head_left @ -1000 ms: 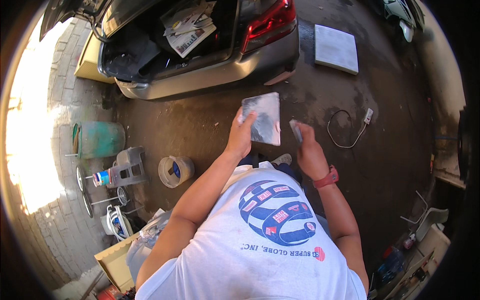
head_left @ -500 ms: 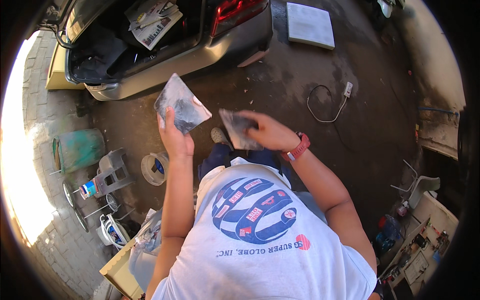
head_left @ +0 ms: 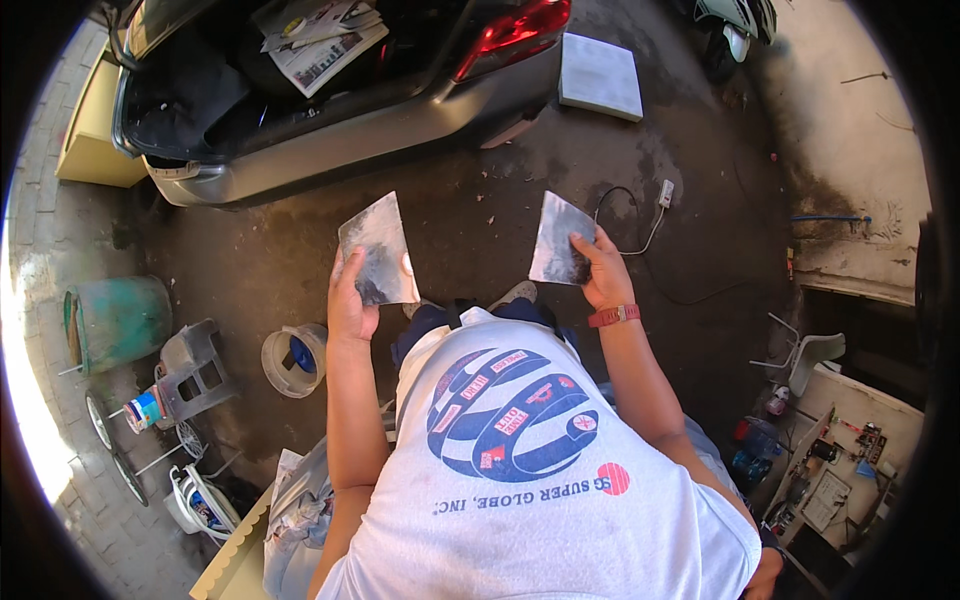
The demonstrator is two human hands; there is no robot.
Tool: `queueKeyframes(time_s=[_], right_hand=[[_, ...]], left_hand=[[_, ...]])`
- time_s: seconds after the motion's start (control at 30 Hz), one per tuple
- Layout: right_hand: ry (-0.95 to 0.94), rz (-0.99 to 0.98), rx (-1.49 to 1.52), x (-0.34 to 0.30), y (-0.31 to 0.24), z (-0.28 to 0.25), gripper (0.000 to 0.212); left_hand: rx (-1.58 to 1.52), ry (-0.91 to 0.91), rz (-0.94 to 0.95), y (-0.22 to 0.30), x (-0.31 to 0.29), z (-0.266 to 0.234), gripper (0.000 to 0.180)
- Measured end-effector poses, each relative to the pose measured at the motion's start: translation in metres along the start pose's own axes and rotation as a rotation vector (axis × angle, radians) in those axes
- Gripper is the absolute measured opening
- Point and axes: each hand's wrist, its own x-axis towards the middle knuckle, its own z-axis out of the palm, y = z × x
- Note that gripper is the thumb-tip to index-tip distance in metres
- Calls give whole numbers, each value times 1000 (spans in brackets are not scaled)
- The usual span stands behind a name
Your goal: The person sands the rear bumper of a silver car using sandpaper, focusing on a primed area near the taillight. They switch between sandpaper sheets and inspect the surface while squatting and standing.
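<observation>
Left hand [head_left: 352,300] nearest, thumb and fingers pinching one grey-and-white piece [head_left: 383,250] by its left edge; right hand [head_left: 605,272] clamps a matching piece [head_left: 556,235] by its right. Both lie inward of the fingers, well apart, long edges running near to far. Beyond, far left, the car's bumper [head_left: 330,165].

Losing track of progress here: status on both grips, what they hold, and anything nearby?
Left grip on smudged sheet; right grip on second sheet. Sheets held apart. Cord on floor beyond right grip.
</observation>
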Motion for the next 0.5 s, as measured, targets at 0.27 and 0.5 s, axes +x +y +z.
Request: queueKeyframes(time_s=[0.27, 0.5], right_hand=[[37, 116, -23, -14, 71, 113, 32], [-215, 129, -190, -3, 114, 255, 33]], left_hand=[[-112, 194, 38, 39, -12, -125, 50], [-159, 303, 168, 74, -36, -219, 53]])
